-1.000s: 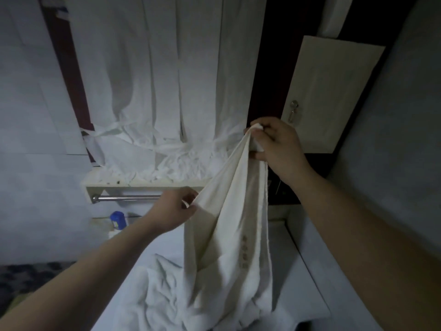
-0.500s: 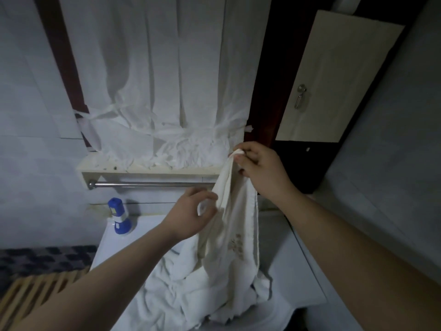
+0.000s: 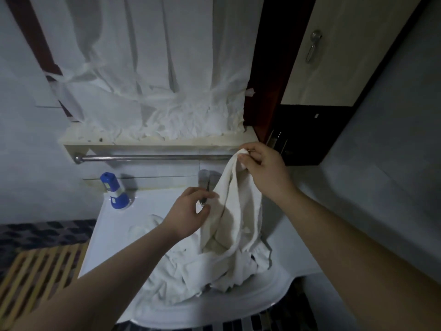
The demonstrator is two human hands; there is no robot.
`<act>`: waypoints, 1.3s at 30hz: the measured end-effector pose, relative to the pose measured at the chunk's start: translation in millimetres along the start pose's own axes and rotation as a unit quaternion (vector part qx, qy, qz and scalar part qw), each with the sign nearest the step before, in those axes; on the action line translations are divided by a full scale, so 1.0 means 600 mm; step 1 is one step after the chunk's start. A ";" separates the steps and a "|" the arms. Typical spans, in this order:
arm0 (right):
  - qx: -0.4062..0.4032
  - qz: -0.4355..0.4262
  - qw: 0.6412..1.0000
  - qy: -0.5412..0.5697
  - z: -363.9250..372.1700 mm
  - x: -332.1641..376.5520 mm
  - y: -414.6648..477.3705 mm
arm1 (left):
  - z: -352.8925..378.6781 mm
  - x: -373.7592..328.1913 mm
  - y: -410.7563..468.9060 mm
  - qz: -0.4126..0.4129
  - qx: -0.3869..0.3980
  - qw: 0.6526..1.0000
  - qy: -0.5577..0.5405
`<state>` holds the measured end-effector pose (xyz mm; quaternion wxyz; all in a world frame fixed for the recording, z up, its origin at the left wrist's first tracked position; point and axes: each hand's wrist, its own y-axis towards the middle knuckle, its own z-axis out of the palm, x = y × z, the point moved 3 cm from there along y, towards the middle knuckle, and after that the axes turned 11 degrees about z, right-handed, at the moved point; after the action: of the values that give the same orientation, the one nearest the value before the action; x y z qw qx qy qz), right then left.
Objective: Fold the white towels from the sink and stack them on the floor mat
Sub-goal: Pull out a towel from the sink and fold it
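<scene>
My right hand (image 3: 263, 170) pinches the towel (image 3: 235, 211) by its far top corner, its length hanging down into the sink (image 3: 112, 225), while my nearer left hand (image 3: 188, 213) grips its left edge lower down.

A white ceramic sink (image 3: 112, 231) carries a crumpled heap of white towels (image 3: 191, 273), which fills its basin and spills toward the front rim. A blue-and-white plastic bottle (image 3: 114, 191) stands upright on the sink's back left corner, apart from the heap. Left of the sink, a slatted wooden floor mat (image 3: 35, 275) lies on the dark patterned floor (image 3: 35, 231).
</scene>
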<state>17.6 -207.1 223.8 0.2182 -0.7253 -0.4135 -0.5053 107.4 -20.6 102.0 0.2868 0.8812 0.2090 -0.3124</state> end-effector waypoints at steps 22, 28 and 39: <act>-0.070 0.127 0.984 -0.099 0.014 -0.240 0.001 | 0.185 0.110 -0.106 -0.079 0.336 0.933 0.101; -0.073 0.125 0.978 -0.150 0.011 -0.264 0.002 | 0.157 0.172 -0.070 -0.089 0.187 0.966 0.155; -0.052 0.178 0.958 -0.217 0.003 -0.321 -0.004 | 0.153 0.209 -0.082 -0.154 0.269 0.918 0.247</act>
<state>-11.9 -277.4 46.8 0.1718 -0.8896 -0.2888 -0.3095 130.9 -18.5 -59.0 -0.0731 0.9312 0.3144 -0.1693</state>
